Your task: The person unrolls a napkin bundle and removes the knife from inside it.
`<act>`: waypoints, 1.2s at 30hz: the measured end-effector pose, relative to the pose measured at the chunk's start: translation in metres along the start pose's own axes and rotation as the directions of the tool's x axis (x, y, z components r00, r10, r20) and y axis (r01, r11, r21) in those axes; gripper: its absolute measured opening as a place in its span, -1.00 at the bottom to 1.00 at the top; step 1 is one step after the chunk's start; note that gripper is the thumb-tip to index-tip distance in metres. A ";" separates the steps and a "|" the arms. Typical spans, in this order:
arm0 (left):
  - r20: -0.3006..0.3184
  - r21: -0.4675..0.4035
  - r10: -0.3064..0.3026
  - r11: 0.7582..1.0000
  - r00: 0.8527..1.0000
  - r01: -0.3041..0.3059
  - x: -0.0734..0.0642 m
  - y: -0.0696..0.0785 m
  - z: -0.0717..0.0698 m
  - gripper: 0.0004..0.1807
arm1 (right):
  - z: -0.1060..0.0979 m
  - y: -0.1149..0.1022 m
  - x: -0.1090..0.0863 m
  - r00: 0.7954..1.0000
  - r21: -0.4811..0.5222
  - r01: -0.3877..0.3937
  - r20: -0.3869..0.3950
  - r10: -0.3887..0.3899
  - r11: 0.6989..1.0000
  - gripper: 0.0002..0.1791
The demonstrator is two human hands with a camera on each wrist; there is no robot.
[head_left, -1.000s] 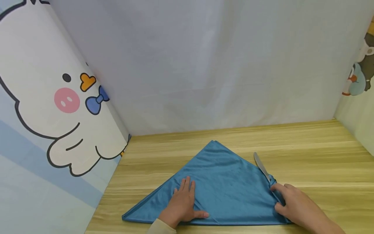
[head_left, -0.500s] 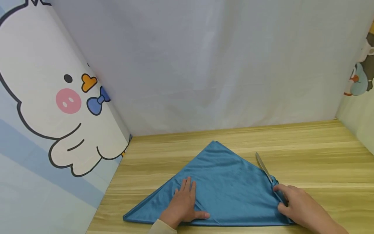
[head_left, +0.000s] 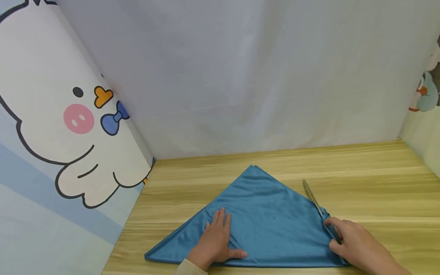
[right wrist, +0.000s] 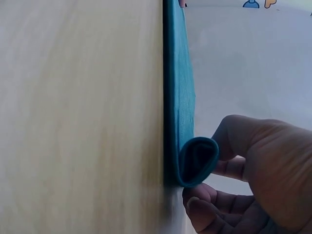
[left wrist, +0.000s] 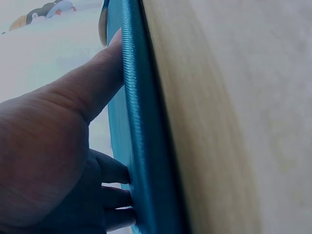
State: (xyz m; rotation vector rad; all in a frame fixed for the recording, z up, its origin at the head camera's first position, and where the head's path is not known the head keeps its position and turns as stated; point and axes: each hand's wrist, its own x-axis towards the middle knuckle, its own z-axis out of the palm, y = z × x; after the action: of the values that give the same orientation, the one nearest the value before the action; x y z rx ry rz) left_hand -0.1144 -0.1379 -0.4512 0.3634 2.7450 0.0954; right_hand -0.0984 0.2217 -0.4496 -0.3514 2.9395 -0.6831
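A blue satiny cloth, folded into a broad triangle, lies on the wooden table. My left hand rests flat on its left half, fingers spread and thumb pointing right along the front edge. At the cloth's right end my right hand grips a turned-up edge between thumb and fingers. The right wrist view shows that edge as a small roll with the fingers around it. A metal knife sticks out beyond the roll, blade pointing away; its lower part is hidden in the cloth.
The wooden table extends behind and to the right of the cloth. A pale curtain hangs along the back edge. Cartoon-printed panels stand at the left and right.
My right hand, the rolled end and the knife have shifted slightly to the right. The left hand stays in place on the cloth.
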 end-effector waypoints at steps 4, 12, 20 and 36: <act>-0.002 0.002 0.006 1.000 1.000 -0.006 -0.001 0.000 0.000 0.33 | -0.003 -0.001 -0.002 1.000 0.003 -0.001 -0.021 0.001 1.000 -0.58; -0.010 -0.002 0.011 1.000 1.000 -0.011 -0.003 0.000 -0.001 0.33 | -0.007 0.000 -0.004 0.999 -0.010 -0.006 -0.038 0.005 1.000 -0.59; -0.033 -0.006 0.026 1.000 0.999 -0.026 -0.003 0.002 -0.001 0.31 | -0.009 0.005 -0.006 0.998 0.063 -0.055 0.021 0.054 0.997 -0.56; -0.027 0.003 0.018 1.000 0.999 -0.018 -0.004 0.000 0.000 0.32 | -0.010 0.034 -0.013 1.000 0.225 0.015 0.008 -0.017 0.974 -0.61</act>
State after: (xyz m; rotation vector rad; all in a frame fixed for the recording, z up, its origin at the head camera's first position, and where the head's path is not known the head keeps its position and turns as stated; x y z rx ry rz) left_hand -0.1106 -0.1393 -0.4496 0.3901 2.7693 0.1013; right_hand -0.0944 0.2585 -0.4555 -0.3549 2.8128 -1.0017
